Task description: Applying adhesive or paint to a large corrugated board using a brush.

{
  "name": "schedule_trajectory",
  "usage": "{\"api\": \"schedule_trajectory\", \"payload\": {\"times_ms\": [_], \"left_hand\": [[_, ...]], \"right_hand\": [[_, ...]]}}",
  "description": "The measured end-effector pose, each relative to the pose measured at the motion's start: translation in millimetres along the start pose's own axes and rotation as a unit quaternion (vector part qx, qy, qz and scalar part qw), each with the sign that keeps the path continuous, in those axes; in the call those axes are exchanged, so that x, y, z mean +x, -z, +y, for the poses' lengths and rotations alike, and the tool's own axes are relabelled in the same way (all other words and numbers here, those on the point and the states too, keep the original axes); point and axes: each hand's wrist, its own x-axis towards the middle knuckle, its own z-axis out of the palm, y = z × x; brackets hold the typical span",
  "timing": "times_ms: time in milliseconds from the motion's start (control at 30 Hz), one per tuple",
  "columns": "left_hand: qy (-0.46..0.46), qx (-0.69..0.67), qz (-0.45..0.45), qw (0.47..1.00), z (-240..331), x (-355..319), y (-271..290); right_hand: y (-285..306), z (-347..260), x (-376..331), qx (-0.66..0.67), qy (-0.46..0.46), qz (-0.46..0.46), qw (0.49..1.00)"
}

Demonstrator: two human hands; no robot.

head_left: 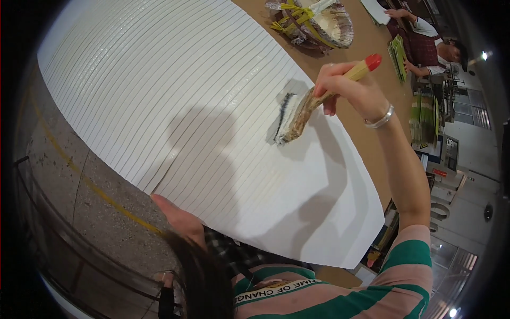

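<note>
Red-tipped brush, right hand gripping it, left hand touching sheets

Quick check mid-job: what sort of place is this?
Likely a workshop or factory: a wide brush over staggered white sheets, a co-worker beside the brown table, and a yellow line along the floor.

The brown tabletop carries overlapping white sheets; just beyond the sheets' right edge stands a crusted, yellow-strapped bowl

Paper sheets: smooth, glossy in patches. Brush handle: wooden. Bristles: rough, caked. Bracelet: shiny metal. Counter: matt.
</note>
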Motion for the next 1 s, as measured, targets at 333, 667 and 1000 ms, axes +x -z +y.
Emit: {"api": "schedule_trajectory", "payload": {"times_ms": [333,667,1000], "left_hand": [[0.056,0.038,0.019,0.998,8,-3,-10],[0.036,-0.007,-0.014,0.999,2,4,-16],[-0.239,0.170,0.188,0.937,74,28,-2]], "right_hand": [[-6,43,-26,0.028,-0.006,0.028,0.999],[-18,15,-21,0.054,0.099,0.112,0.987],[1,101,-167,0.227,0.064,0.176,0.956]]}}
